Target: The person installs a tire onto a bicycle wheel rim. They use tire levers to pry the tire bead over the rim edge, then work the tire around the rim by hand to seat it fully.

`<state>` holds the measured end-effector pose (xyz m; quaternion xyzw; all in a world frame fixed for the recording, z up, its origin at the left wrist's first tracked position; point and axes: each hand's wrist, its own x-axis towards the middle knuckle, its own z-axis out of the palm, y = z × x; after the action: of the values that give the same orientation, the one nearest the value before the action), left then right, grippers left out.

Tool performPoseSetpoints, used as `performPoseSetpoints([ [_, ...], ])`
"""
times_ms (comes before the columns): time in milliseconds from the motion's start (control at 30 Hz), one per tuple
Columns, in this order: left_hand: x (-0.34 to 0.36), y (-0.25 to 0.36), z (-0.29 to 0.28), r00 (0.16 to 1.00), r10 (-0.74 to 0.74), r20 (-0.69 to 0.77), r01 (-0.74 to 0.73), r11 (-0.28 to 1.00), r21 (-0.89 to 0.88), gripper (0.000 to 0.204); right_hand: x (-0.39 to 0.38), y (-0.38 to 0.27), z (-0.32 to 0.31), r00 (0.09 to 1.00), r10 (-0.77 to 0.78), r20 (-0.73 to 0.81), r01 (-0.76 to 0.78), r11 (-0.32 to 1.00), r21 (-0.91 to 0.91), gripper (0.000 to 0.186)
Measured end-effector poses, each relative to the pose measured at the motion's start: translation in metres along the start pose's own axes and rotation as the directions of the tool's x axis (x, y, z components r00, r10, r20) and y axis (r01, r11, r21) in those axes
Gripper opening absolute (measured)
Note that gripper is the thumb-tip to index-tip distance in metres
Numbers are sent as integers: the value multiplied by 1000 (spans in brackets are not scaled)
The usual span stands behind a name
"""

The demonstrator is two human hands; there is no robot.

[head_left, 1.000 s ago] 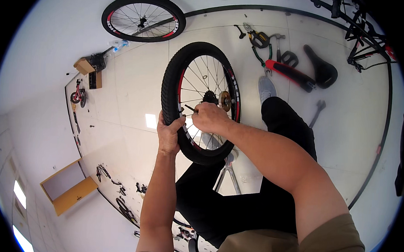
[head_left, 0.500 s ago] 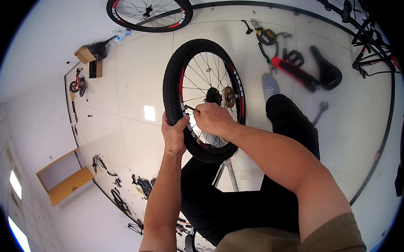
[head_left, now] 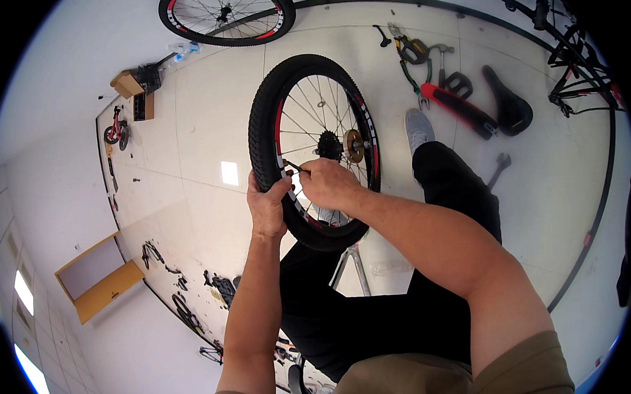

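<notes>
A bicycle wheel [head_left: 264,114] with a black knobbly tyre and a red, white and black rim stands tilted in front of me. My left hand [head_left: 267,207] is closed round its near left side, thumb over the rim. Inside the rim, my right hand [head_left: 329,183] pinches a short thin rod [head_left: 291,165] that meets the rim beside my left thumb; its exact kind I cannot make out. The black sprocket cluster [head_left: 328,145] sits at the hub, with a brownish-gold disc [head_left: 353,146] beside it. A silver metal leg [head_left: 355,270] shows beneath the wheel.
Another wheel [head_left: 281,21] rests at the back left. To the right lie a hammer [head_left: 441,54], a pedal [head_left: 460,85], a red and black tube [head_left: 460,110], a saddle [head_left: 510,103] and a spanner [head_left: 500,168]. A bike frame [head_left: 582,68] stands far right, cardboard boxes [head_left: 127,84] left.
Both hands keep their hold on the wheel and the thin rod. The whole scene, wheel included, sits slightly further left and up in the picture.
</notes>
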<state>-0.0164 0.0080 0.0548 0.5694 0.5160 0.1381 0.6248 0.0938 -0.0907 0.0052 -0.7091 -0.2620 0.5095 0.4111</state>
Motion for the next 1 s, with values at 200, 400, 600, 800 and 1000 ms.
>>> performPoseSetpoints([
  [200, 2, -7, -6, 1000, 26, 11, -26, 1000, -12, 43, 3, 2, -2, 998, 14, 56, -15, 1000, 21, 34],
  [400, 2, -11, -8, 1000, 28, 13, -28, 999, -21, 43, 6, 8, 1, 995, 13, 95, -17, 999, 37, 30],
  [600, -4, -10, -4, 1000, 22, -9, -23, 998, -52, 42, 9, 18, 5, 995, -90, 41, 91, 995, -30, 27],
  [800, -10, -22, -5, 998, 43, -47, -46, 998, -49, 43, 6, 17, 6, 985, -160, 61, 166, 982, -95, 26],
  [1000, -11, -42, -9, 991, 76, -112, -75, 997, 12, 42, 1, 13, 7, 979, -172, 111, 189, 966, -176, 24],
])
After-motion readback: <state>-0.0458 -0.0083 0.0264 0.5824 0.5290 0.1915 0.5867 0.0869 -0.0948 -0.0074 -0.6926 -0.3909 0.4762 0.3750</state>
